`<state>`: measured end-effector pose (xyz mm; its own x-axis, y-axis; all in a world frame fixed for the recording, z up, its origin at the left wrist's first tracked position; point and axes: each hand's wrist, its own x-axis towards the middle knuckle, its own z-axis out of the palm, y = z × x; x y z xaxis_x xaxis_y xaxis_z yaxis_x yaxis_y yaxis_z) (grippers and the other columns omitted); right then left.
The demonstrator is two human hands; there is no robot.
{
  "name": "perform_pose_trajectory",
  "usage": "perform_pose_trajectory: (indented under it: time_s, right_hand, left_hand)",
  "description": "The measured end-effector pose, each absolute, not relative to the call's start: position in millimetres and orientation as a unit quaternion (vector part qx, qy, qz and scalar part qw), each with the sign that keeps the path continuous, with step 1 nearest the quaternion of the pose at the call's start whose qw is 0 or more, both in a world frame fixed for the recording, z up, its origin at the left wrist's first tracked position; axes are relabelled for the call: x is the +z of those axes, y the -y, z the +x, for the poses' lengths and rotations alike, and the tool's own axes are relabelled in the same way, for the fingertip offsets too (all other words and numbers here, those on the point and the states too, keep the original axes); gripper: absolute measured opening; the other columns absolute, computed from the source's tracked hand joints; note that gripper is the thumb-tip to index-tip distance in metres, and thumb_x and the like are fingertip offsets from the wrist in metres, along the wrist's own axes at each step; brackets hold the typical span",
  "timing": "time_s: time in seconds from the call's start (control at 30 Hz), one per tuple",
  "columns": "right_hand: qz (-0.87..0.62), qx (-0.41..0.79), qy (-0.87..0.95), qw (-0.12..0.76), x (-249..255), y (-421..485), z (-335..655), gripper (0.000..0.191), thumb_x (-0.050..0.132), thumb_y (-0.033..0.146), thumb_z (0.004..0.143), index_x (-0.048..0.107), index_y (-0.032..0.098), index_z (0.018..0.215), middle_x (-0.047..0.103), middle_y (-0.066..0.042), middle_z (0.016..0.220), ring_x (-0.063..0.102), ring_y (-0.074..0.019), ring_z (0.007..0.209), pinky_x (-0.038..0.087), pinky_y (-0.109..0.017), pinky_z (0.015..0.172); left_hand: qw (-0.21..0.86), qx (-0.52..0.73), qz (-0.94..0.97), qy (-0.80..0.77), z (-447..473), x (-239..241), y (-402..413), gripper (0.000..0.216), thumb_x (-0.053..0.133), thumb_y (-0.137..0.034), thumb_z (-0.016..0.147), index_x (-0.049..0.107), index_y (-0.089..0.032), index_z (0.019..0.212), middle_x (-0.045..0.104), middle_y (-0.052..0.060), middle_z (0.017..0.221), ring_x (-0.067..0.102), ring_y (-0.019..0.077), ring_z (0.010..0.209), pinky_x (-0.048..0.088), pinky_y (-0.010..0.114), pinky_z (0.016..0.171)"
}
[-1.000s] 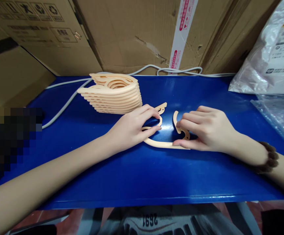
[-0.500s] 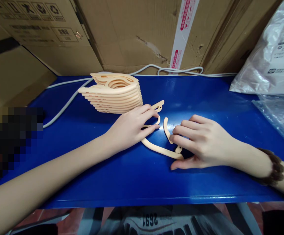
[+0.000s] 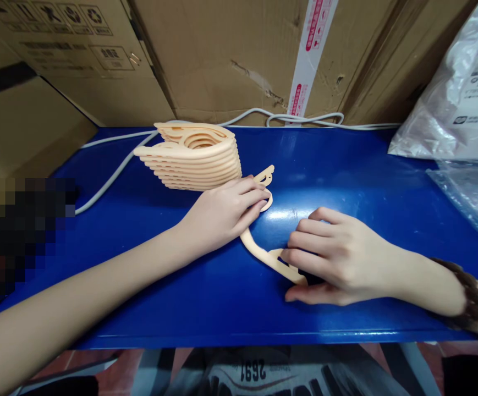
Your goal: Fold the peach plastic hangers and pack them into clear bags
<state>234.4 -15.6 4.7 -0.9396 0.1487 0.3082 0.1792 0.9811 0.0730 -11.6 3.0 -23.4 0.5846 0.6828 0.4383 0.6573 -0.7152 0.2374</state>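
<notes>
On the blue worktop [image 3: 172, 308], beside a cream stack [image 3: 197, 166], lies a curved cream piece [image 3: 260, 252]. The left hand [image 3: 231, 209] clamps its middle; the right hand [image 3: 338, 257] apparently pinches its half-hidden near end.

A bobbly brown wristband [image 3: 473, 297] is worn with a dark-lettered grey top [image 3: 280, 378].

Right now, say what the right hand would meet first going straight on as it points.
The hanger it touches; beyond that, probably the left hand, though depth is unclear.
</notes>
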Motion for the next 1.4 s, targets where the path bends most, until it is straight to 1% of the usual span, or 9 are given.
perform_pose_trajectory:
  time_s: [0.13,0.27,0.43,0.6,0.77,1.03,1.13,1.27,1.4]
  right_hand:
    - [-0.091,-0.044,0.984,0.147,6.8,8.9,237.2,0.029,0.057,0.04,0.101,0.071,0.016,0.094,0.065,-0.004,0.08,0.054,-0.0189,0.076,0.035,-0.035,0.073]
    - [-0.122,-0.049,0.982,0.133,8.5,-6.4,245.0,0.033,0.054,0.043,0.102,0.071,0.015,0.095,0.067,-0.006,0.084,0.055,-0.0196,0.078,0.036,-0.035,0.072]
    - [-0.158,-0.067,0.977,0.124,7.6,-24.6,254.3,0.033,0.054,0.042,0.102,0.071,0.014,0.1,0.068,-0.009,0.091,0.058,-0.021,0.084,0.039,-0.035,0.074]
    - [-0.172,-0.074,0.974,0.127,7.3,-28.7,255.9,0.028,0.054,0.038,0.102,0.069,0.015,0.097,0.069,-0.009,0.093,0.059,-0.0218,0.085,0.041,-0.035,0.074]
    - [-0.177,-0.092,0.973,0.119,7.7,-29.0,255.9,0.024,0.053,0.033,0.101,0.07,0.016,0.102,0.069,-0.01,0.1,0.06,-0.0236,0.089,0.042,-0.036,0.075]
    - [-0.196,-0.129,0.964,0.128,5.0,-31.4,258.3,0.028,0.053,0.032,0.102,0.07,0.018,0.119,0.066,-0.012,0.111,0.057,-0.0235,0.089,0.043,-0.036,0.078]
    - [-0.208,-0.146,0.958,0.134,5.6,-31.2,259.1,0.028,0.054,0.036,0.102,0.071,0.016,0.114,0.066,-0.012,0.105,0.058,-0.0236,0.087,0.042,-0.036,0.075]
    - [-0.22,-0.147,0.955,0.135,7.4,-30.6,259.9,0.031,0.052,0.037,0.104,0.07,0.014,0.112,0.068,-0.009,0.09,0.058,-0.0211,0.079,0.04,-0.034,0.071]
    - [-0.245,-0.128,0.954,0.121,8.8,-30.5,260.5,0.031,0.049,0.037,0.105,0.068,0.016,0.117,0.073,-0.009,0.098,0.062,-0.0214,0.084,0.042,-0.035,0.076]
  left_hand:
    - [0.045,0.258,0.89,-0.372,-13.6,-24.0,-4.3,0.03,0.046,-0.024,0.106,0.072,-0.015,0.118,0.073,0.009,0.126,0.069,0.0256,0.12,0.059,0.037,0.096]
    - [0.071,0.254,0.887,-0.38,-13.9,-24.1,-4.2,0.032,0.045,-0.023,0.105,0.068,-0.014,0.125,0.071,0.009,0.131,0.064,0.027,0.129,0.055,0.039,0.102]
    - [0.113,0.27,0.887,-0.357,-14.0,-24.3,-4.9,0.038,0.043,-0.015,0.103,0.06,-0.013,0.136,0.069,0.01,0.128,0.069,0.0207,0.111,0.056,0.03,0.091]
    - [0.141,0.278,0.892,-0.328,-18.0,-28.3,-9.7,0.042,0.042,-0.002,0.097,0.063,-0.017,0.13,0.068,0.007,0.13,0.066,0.0178,0.118,0.053,0.027,0.096]
    - [0.148,0.264,0.897,-0.322,-21.4,-26.8,-13.7,0.033,0.047,-0.006,0.099,0.066,-0.019,0.123,0.07,0.005,0.132,0.068,0.0186,0.118,0.054,0.028,0.094]
    - [0.144,0.227,0.908,-0.321,-24.5,-26.2,-15.9,0.036,0.047,-0.015,0.104,0.057,-0.025,0.137,0.066,0.005,0.136,0.065,0.0203,0.119,0.053,0.032,0.096]
    - [0.144,0.219,0.916,-0.304,-26.4,-27.5,-17.1,0.038,0.045,-0.015,0.104,0.055,-0.025,0.139,0.063,0.006,0.14,0.063,0.0206,0.121,0.052,0.033,0.099]
    - [0.125,0.213,0.925,-0.289,-27.8,-27.4,-18.8,0.038,0.042,-0.011,0.104,0.056,-0.023,0.137,0.065,0.007,0.133,0.062,0.0203,0.115,0.05,0.034,0.098]
    - [0.116,0.232,0.92,-0.296,-27.5,-26.8,-18.9,0.036,0.043,-0.012,0.105,0.056,-0.022,0.136,0.068,0.007,0.127,0.063,0.0188,0.109,0.051,0.033,0.095]
